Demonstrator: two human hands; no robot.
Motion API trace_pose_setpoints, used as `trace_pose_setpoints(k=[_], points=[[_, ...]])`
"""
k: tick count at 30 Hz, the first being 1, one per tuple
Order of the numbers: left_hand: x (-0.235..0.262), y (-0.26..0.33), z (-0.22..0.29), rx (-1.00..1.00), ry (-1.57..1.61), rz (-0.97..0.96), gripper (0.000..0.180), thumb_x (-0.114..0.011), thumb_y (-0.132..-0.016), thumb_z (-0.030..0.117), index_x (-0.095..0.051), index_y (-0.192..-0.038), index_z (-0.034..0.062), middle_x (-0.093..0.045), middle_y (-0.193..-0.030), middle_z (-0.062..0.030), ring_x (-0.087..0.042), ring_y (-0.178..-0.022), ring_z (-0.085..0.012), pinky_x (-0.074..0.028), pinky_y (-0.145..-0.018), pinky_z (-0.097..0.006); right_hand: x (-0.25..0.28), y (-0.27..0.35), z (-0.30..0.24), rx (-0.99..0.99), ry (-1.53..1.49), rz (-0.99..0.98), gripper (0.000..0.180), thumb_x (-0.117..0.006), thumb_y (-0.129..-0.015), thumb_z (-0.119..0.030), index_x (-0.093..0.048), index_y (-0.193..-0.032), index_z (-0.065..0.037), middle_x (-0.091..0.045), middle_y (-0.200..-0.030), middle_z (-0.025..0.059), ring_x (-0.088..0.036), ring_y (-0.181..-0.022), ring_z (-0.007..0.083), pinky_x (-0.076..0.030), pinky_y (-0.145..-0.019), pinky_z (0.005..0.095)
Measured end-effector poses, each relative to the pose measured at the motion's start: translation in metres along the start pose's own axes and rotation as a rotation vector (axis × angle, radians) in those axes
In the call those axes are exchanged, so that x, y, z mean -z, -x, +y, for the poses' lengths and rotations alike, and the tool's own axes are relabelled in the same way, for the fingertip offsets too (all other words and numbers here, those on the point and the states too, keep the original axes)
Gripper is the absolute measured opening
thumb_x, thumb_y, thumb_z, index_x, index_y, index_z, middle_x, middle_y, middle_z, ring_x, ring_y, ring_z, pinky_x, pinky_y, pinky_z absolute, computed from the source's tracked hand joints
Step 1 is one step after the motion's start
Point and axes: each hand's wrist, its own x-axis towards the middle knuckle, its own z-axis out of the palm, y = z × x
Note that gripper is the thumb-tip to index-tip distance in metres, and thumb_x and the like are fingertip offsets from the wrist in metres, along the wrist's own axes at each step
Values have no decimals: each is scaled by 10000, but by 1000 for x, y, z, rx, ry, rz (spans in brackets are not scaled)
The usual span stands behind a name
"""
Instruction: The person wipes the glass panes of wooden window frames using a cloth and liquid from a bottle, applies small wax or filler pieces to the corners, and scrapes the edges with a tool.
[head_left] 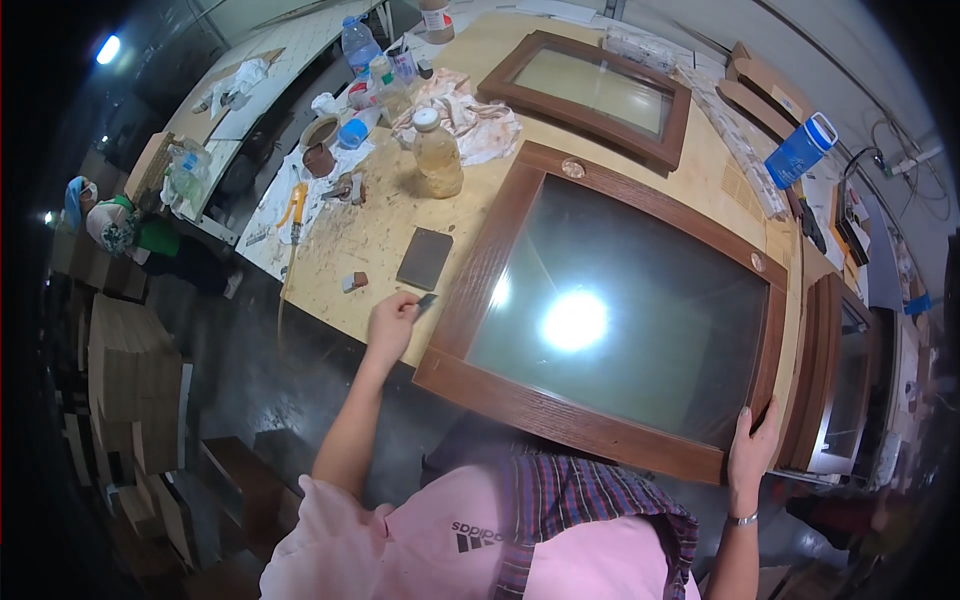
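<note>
A brown wooden frame with a glass panel (610,408) lies in front of me on the workbench, a bright lamp reflected in its glass. My right hand (752,445) grips the frame's near right corner, thumb on top and fingers along the outer side. Beside the near left edge, my left hand (392,325) pinches a small dark flat piece (425,303), its exact kind unclear. Just beyond that hand lies a dark rectangular pad (425,258). To its left rests a small brown-and-white block (354,282).
A second, smaller glazed frame (585,90) lies at the far side. A bottle of yellowish liquid (437,155), stained rags (470,120), an orange-handled tool (297,205) and a blue bottle (800,150) stand or lie around. More glazed frames (825,380) lean at right. A person (150,235) bends at far left.
</note>
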Motion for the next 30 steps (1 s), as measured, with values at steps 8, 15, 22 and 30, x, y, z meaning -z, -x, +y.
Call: trace_pose_setpoints(k=[8,15,22,30], points=[[7,-22,30,-203,-170,17,152,-682,-881,148,-748,-973,46,-718,-956,-165,-691,-897,-338,-537,-802,-405,-4,2,-4,26,44,27,584,-565,-988,-191,-379,-1461,97,-495,-1435,301,-490,-1328,418,-374,-1116,423],[-5,-63,43,-219,-596,88,560,-774,-808,296,-593,-1312,133,-614,-1266,-127,-566,-1179,-339,-483,-978,-448,-4,6,-8,75,56,101,594,-603,-959,-214,-416,-1432,93,-570,-1324,323,-569,-1220,446,-451,-1033,445],[-8,-83,20,-425,-491,123,514,-769,-813,244,-621,-1254,24,-591,-1318,-209,-555,-1203,-386,-455,-1028,-442,2,1,-15,57,17,116,558,-634,-920,-204,-462,-1370,76,-606,-1216,330,-602,-1091,481,-489,-937,490],[36,-60,2,-378,-244,223,340,-700,-837,42,-669,-1174,10,-675,-1172,-166,-641,-1091,-320,-505,-945,-390,0,-4,-10,38,-220,39,555,-650,-916,-171,-461,-1370,85,-605,-1272,278,-590,-1203,393,-452,-1030,410]])
